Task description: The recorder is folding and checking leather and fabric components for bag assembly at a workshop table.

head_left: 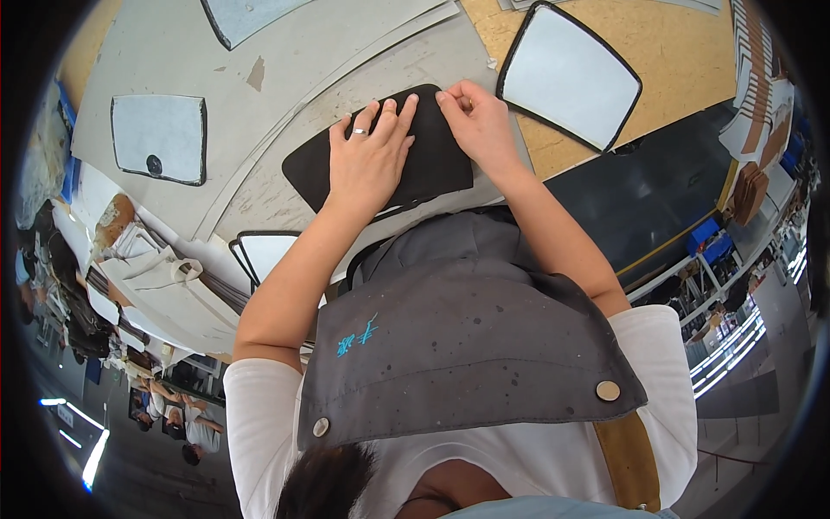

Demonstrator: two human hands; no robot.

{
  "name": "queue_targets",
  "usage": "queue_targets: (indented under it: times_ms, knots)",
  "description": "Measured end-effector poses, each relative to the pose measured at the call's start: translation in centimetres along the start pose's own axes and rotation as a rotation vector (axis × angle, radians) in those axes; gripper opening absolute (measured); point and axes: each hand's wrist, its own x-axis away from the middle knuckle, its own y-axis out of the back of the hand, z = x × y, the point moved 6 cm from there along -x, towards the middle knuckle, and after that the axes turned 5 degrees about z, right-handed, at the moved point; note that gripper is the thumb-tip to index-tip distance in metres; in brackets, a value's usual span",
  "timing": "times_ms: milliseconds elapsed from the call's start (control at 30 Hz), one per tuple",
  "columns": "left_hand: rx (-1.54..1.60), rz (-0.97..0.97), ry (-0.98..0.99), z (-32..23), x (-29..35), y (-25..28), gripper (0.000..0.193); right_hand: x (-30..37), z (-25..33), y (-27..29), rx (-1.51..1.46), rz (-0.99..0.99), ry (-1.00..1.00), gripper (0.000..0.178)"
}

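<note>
A flat black panel [443,164] with rounded corners lies on the grey board in front of me. My left hand [367,160] rests flat on it, fingers spread, a ring on one finger. At the panel's far right corner, my right hand [478,121] has its fingers curled, with thumb and forefinger pinched at the edge. Beyond that hand lies a white panel [571,78] with a black rim.
A smaller white panel [159,134] with a black rim and a dark round spot lies at the left on the grey board [251,121]. Another white panel [246,17] is at the far edge. Stacked pale sheets [156,277] stand at the left.
</note>
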Motion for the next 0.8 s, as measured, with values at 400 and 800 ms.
queue_targets:
  times_ms: [400,800]
  knots:
    - [0.139,0.033,-0.186,-1.8,-1.4,0.2,0.045,-1.2,0.5,0.2,0.134,0.005,-0.06,0.026]
    - [0.178,0.044,-0.199,-1.3,-1.6,0.5,0.04,3.6,-3.1,0.6,-0.106,0.281,-0.17,0.024]
